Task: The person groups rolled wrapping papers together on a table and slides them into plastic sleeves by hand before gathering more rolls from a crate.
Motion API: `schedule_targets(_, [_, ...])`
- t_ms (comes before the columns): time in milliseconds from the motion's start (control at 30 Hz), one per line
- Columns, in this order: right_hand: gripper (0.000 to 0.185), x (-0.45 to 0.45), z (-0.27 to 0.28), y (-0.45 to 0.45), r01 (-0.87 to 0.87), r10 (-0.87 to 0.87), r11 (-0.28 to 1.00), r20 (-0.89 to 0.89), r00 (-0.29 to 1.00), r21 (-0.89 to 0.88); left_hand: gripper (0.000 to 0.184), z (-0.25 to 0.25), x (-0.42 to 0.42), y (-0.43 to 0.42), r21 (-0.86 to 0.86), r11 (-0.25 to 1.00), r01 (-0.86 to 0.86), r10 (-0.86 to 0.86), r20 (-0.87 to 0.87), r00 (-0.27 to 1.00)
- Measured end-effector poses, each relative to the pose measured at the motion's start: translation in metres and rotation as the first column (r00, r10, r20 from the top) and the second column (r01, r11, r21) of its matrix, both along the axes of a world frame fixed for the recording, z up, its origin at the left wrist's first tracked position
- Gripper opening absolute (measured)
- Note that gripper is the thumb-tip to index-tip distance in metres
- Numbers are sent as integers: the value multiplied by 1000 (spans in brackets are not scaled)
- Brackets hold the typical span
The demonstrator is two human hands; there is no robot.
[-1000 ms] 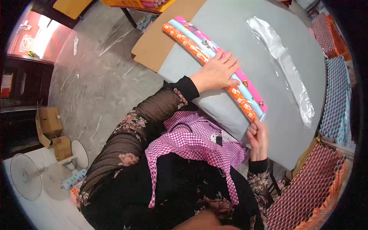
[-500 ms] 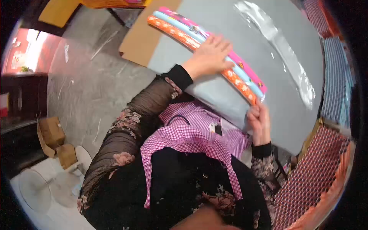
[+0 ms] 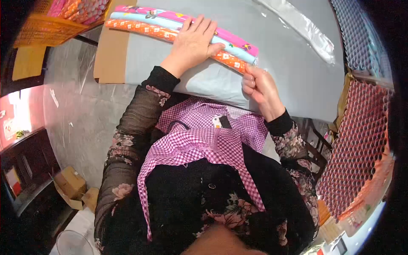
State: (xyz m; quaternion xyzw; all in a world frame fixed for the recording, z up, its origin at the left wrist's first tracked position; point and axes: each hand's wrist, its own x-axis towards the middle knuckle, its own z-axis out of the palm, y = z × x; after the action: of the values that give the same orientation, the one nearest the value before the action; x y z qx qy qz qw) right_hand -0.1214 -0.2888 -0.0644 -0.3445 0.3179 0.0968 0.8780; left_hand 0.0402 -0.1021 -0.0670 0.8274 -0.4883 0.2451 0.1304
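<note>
Three long, slim, printed rolls [image 3: 135,19], one pink, one light blue and one orange with white motifs, lie side by side and touching on a grey-covered tabletop [image 3: 297,91]. Far left is an orange plastic crate holding bright rolls [image 3: 53,30]. Next comes a flat brown cardboard sheet [image 3: 111,57], with the rolls' left ends lying across it. At the centre, my left hand [image 3: 191,46] is spread palm-down over the rolls, pressing rather than gripping, thumb toward the right. Beside it, my right hand [image 3: 262,87] is curled, finger and thumb pinched on the orange roll's right end, nearest my body. I judge this to be a steadying and lining-up step; moving on from here calls for even pressure from the palm and a light pinch, so the ends stay level and the paper uncreased. Further right lies a long clear plastic sleeve [image 3: 293,19], apart from both hands. At the far right edge are stacked blue [image 3: 365,44] and red-toned [image 3: 355,144] honeycomb-like bundles.
</note>
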Motion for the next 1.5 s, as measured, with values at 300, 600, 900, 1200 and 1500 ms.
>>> schedule_targets(300, [16,-1,3,-4,-64,64,998,-20,998,-11,61,15,43,41,18,992,126,-105,-450,887])
schedule_targets(600, [17,-12,8,-14,-115,116,990,4,993,-77,53,0,82,62,238,971,-31,75,-178,981])
schedule_targets(900, [27,-22,17,-31,-107,121,911,9,993,-399,50,-1,81,63,254,965,-66,90,-82,993])
schedule_targets(1200, [25,-40,14,-47,-114,106,812,-49,993,-572,48,0,76,62,351,931,-103,74,96,993])
schedule_targets(1500, [30,-44,-9,-71,-148,179,747,-19,984,-648,49,-8,65,62,193,979,-70,81,-52,995])
